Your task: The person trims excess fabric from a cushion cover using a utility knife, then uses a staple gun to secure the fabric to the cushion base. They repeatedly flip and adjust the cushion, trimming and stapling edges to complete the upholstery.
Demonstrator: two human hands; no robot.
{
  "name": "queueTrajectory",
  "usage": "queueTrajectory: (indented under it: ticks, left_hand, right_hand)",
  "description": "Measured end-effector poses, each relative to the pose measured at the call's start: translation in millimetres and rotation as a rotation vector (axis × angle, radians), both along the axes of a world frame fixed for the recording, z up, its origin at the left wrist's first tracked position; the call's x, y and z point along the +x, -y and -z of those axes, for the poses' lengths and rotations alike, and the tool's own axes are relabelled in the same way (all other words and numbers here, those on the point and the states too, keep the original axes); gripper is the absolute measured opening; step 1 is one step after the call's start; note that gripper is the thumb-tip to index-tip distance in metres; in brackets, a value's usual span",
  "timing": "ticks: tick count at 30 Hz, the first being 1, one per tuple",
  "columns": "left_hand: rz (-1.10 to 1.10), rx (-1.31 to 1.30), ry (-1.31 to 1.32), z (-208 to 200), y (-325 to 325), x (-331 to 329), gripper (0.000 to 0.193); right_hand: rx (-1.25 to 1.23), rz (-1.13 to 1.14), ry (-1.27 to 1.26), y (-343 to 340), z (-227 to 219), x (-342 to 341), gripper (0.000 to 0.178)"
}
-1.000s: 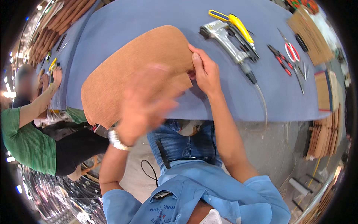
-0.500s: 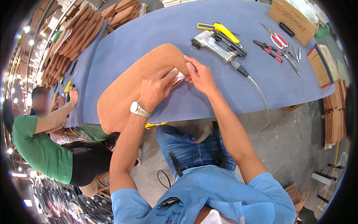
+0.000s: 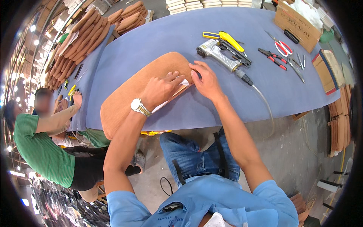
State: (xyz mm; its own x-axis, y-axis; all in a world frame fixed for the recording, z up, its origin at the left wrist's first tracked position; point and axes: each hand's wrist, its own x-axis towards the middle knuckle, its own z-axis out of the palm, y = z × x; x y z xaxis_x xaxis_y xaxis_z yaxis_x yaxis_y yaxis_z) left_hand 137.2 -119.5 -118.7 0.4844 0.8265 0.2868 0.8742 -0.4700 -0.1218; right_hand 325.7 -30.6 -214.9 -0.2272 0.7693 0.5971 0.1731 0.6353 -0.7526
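While the tan padded panel (image 3: 128, 94) lies flat on the blue table (image 3: 159, 41), long axis running from near-left to far-right, left hand (image 3: 160, 89) and right hand (image 3: 204, 81) press its far end, fingers spread flat, gripping nothing; staple gun (image 3: 219, 55) just beyond.

A padded panel (image 3: 132, 90) lies on the tabletop (image 3: 159, 41), overhanging its near edge. Both hands (left hand (image 3: 160, 90), right hand (image 3: 206, 81)) rest on the panel's right end. Just right lies a staple gun (image 3: 219, 55); farther right, pliers (image 3: 273, 58), scissors (image 3: 281, 46), then a cardboard box (image 3: 297, 20).
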Motion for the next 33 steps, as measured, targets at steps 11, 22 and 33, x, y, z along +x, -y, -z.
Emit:
queueTrajectory:
  ticks: [11,22,33]
  left_hand:
    - [0.154,-0.239,0.022,-38.6,-70.4,3.0,0.026]
    - [0.140,-0.127,0.047,-0.2,-77.5,0.6,0.029]
    - [0.118,-0.004,0.020,16.4,-86.1,7.7,0.018]
  right_hand:
    - [-0.041,-0.218,0.529,-47.5,-56.9,18.7,0.028]
    - [0.161,-0.209,0.673,-52.2,-52.3,17.7,0.028]
    - [-0.035,-0.156,0.682,-43.3,-49.1,10.9,0.028]
